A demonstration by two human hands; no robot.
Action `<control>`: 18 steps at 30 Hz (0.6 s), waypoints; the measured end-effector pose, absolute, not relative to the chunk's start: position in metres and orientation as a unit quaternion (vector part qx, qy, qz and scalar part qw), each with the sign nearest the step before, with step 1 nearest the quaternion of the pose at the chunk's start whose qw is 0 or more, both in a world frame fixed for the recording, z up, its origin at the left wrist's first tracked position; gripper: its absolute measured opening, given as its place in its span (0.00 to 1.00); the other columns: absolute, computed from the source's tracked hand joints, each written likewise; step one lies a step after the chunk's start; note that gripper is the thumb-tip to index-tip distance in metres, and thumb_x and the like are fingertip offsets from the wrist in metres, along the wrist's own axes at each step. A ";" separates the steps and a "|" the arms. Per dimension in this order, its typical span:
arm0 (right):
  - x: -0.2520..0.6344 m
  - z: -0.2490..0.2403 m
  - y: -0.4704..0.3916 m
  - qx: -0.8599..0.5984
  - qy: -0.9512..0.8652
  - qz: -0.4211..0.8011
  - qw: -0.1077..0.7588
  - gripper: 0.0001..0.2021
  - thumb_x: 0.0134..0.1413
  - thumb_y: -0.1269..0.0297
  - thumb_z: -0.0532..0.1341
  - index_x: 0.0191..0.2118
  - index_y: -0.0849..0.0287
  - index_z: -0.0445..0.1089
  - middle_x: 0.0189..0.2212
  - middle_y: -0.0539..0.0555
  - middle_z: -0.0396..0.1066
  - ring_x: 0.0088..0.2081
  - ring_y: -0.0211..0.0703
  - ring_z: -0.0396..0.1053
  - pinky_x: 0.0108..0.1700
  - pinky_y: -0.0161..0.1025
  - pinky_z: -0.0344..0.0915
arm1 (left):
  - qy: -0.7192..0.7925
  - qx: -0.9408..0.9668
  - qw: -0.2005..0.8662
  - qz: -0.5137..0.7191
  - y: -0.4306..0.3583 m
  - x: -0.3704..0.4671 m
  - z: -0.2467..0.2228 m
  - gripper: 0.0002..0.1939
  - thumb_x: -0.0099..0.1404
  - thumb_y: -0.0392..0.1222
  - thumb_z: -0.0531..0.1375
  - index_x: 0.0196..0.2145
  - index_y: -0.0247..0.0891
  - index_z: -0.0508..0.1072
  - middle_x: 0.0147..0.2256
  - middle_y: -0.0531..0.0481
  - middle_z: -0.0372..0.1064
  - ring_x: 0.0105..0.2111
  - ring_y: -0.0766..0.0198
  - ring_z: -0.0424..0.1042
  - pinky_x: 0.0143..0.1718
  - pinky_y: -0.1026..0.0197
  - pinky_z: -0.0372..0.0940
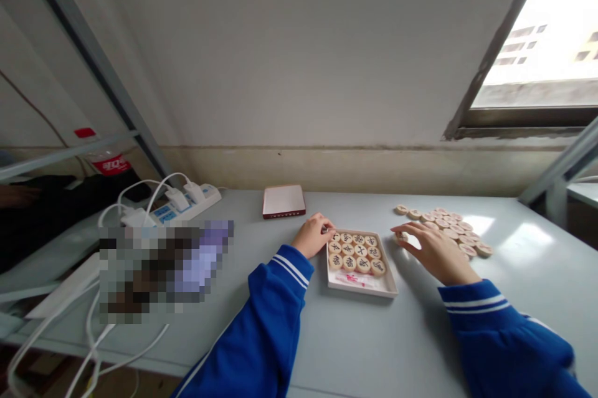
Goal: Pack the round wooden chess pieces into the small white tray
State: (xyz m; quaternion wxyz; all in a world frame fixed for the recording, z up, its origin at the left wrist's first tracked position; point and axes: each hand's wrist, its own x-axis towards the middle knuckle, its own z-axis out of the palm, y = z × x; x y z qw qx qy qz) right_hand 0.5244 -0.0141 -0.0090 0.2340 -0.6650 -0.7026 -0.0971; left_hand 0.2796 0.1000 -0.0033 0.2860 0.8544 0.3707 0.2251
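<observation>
Chess piece (400, 237) under right hand (432, 248) (fingers splayed).

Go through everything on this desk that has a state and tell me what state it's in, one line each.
Tray: open, partly filled with discs in rows.
Loose discs: lying flat on the table, right of the tray.
Lid: off, lying behind the tray.
Power strip: several plugs in.
Left hand: at the tray's far left corner.
Right hand: fingers spread, touching a loose disc.
</observation>
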 end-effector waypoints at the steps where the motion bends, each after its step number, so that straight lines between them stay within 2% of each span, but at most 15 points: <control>1: 0.519 -0.005 -0.014 -0.660 -0.705 -0.074 0.250 0.16 0.55 0.54 0.50 0.38 0.58 0.71 0.36 0.57 0.72 0.36 0.48 0.70 0.37 0.46 0.68 | 0.377 0.849 0.287 0.235 0.101 0.280 -0.004 0.06 0.57 0.36 0.57 0.30 0.35 0.74 0.33 0.48 0.66 0.33 0.65 0.67 0.40 0.62 0.63; 5: 0.493 0.011 -0.016 -0.610 -0.727 0.060 0.309 0.19 0.54 0.51 0.51 0.42 0.58 0.69 0.33 0.56 0.71 0.29 0.41 0.68 0.29 0.38 0.67 | 0.390 0.831 0.295 0.264 0.101 0.281 -0.006 0.04 0.55 0.36 0.59 0.28 0.35 0.75 0.30 0.50 0.67 0.28 0.67 0.67 0.36 0.64 0.64; 7: 0.476 0.018 -0.017 -0.584 -0.738 0.111 0.319 0.17 0.55 0.52 0.52 0.42 0.58 0.68 0.33 0.55 0.71 0.29 0.39 0.67 0.28 0.37 0.66 | 0.398 0.822 0.296 0.279 0.102 0.283 -0.007 0.04 0.54 0.36 0.60 0.28 0.35 0.75 0.29 0.50 0.68 0.27 0.68 0.67 0.35 0.64 0.64; 12: 0.436 0.023 -0.017 -0.522 -0.769 0.197 0.312 0.11 0.54 0.59 0.55 0.39 0.58 0.69 0.35 0.54 0.70 0.32 0.37 0.67 0.33 0.35 0.65 | 0.416 0.799 0.305 0.308 0.107 0.286 -0.011 0.03 0.53 0.35 0.61 0.26 0.34 0.75 0.27 0.50 0.70 0.25 0.69 0.67 0.32 0.65 0.64; 15: 0.423 0.021 -0.013 -0.503 -0.783 0.218 0.293 0.09 0.53 0.62 0.57 0.38 0.58 0.69 0.36 0.55 0.70 0.32 0.37 0.66 0.35 0.36 0.65 | 0.425 0.786 0.317 0.318 0.109 0.288 -0.014 0.03 0.53 0.36 0.61 0.26 0.34 0.74 0.26 0.50 0.71 0.24 0.69 0.66 0.29 0.66 0.64; 18: 0.421 0.018 -0.010 -0.504 -0.787 0.225 0.275 0.09 0.53 0.67 0.56 0.39 0.57 0.70 0.38 0.55 0.69 0.37 0.39 0.66 0.40 0.38 0.65 | 0.433 0.774 0.328 0.325 0.110 0.289 -0.016 0.04 0.54 0.37 0.60 0.27 0.33 0.74 0.25 0.50 0.71 0.21 0.70 0.66 0.24 0.67 0.63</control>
